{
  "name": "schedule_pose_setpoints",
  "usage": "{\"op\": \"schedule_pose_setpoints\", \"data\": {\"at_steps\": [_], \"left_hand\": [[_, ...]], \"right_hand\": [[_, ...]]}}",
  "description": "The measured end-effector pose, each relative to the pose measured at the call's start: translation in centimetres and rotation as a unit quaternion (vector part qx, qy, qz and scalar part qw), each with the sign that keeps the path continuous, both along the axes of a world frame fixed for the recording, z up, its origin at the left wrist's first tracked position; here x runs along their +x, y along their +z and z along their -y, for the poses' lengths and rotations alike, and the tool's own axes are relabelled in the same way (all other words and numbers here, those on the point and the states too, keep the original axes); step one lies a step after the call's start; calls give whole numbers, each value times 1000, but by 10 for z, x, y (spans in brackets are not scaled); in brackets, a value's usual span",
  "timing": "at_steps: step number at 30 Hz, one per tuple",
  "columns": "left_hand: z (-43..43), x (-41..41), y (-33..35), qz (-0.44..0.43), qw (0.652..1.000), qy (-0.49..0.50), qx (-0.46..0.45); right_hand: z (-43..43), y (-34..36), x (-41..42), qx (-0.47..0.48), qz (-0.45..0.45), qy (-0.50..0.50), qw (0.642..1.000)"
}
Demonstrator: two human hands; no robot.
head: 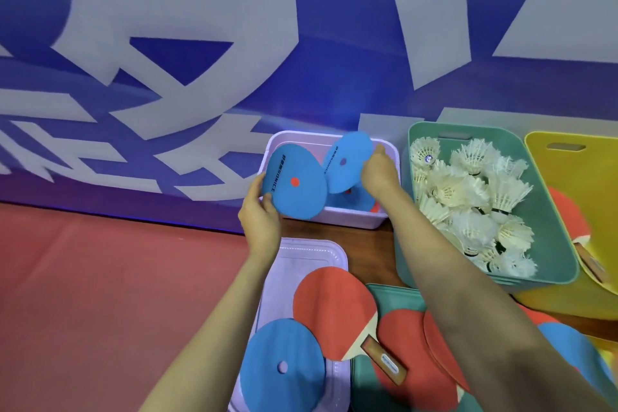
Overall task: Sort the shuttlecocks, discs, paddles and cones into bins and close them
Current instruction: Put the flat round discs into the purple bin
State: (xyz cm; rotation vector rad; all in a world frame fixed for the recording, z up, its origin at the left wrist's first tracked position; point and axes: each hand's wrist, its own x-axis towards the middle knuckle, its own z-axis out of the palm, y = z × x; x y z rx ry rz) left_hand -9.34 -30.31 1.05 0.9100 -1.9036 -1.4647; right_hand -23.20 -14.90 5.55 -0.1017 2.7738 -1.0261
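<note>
While each hand carries a blue disc, the coming move turns on how those discs sit over the lilac bin (351, 221). The left hand (261, 216) pinches the lower-left edge of a tilted red-dotted disc (294, 186), thumb on its face and fingers behind. That disc straddles the bin's near-left rim, partly outside it. The right hand (379, 174) holds a second blue disc (347, 160) by its right edge, fingers mostly hidden, and reaches deeper, over the opening, so it looks nearer to a drop. Stacked discs (354, 201) lie inside the bin below. The second blue disc can probably go straight down, while the red-dotted disc needs shifting right and away first. A spare blue disc (282, 361) waits on the lilac lid (301, 254), beside a red paddle (334, 308)
</note>
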Motion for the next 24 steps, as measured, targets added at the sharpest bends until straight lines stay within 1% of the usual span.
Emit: {"op": "schedule_pose_setpoints", "data": {"at_steps": [1,3,7,10,12,14,15,20,24], "left_hand": [[2,-7,-2,7,1000,-5,2],[6,-19,-6,13,1000,-21,4],[14,-42,-17,37,999,-34,-4],[19,-61,-21,51,997,-50,21],[21,-77,-22,111,988,-102,32],[19,-88,-21,199,969,-150,4],[15,-89,-20,215,962,-166,-22],[-6,-67,-23,150,953,-202,-171],[-19,-34,-37,99,939,-213,-252]], "right_hand": [[1,-6,-2,35,32,12,999],[-1,-17,-1,81,61,42,994],[-7,-32,4,108,70,72,989],[-12,-38,8,117,66,87,987],[-15,-39,10,115,51,92,988],[-18,-40,12,115,38,98,988],[-19,-41,14,114,35,103,988],[-22,-41,26,108,2,126,986],[-25,-41,40,99,-35,149,983]]}}
